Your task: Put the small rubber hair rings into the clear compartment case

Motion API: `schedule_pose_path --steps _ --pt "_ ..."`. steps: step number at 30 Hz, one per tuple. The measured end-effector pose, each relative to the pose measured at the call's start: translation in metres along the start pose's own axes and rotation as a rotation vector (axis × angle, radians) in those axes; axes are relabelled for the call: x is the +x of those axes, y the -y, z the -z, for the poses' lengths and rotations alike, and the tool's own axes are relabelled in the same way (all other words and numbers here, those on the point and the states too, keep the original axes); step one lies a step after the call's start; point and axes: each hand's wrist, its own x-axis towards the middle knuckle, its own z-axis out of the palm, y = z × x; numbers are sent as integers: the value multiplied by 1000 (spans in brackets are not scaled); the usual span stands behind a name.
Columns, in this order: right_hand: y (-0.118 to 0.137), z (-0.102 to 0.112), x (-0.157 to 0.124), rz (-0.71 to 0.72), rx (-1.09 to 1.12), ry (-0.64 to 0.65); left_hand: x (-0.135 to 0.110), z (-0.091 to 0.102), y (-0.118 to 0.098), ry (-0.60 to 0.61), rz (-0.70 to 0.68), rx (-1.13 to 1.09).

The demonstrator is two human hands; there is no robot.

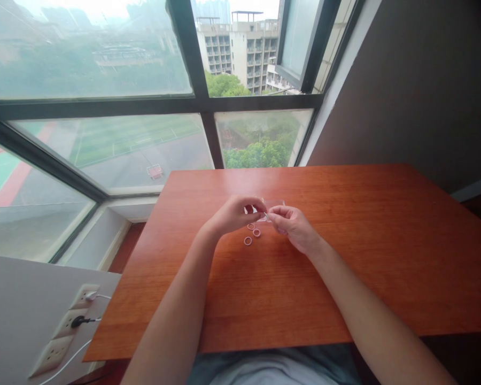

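Over the middle of the table my left hand (242, 213) and my right hand (292, 223) meet fingertip to fingertip. Both are closed in a pinch on a small pale thing (266, 216), mostly hidden by the fingers and too small to name surely. Just below my left hand, several small rings lie on the wood: a pale ring (244, 241) closest to me and a pink ring (257, 236) slightly farther off. Behind the fingers stands a clear plastic box (279, 202), partly covered by both hands.
The reddish-brown wooden table (264, 299) reaches wide to the right. Beyond its far edge is a dark-framed window (104, 109); a grey wall (393, 96) rises at the right. Wall sockets (66, 326) with plugged-in cables sit at the lower left.
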Motion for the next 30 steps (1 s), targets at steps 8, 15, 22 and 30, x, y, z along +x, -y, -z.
schedule_pose_path --steps 8,15,22,30 --pt "3 -1 2 -44 -43 -138 -1 2 10 -104 33 124" --pt "6 -1 2 -52 -38 -142 -4 7 22 -196 72 368" --pt "3 0 2 -60 -65 -139 -4 7 21 -175 86 380" --pt "-3 4 4 -12 -264 -141 -4 7 22 -181 85 386"
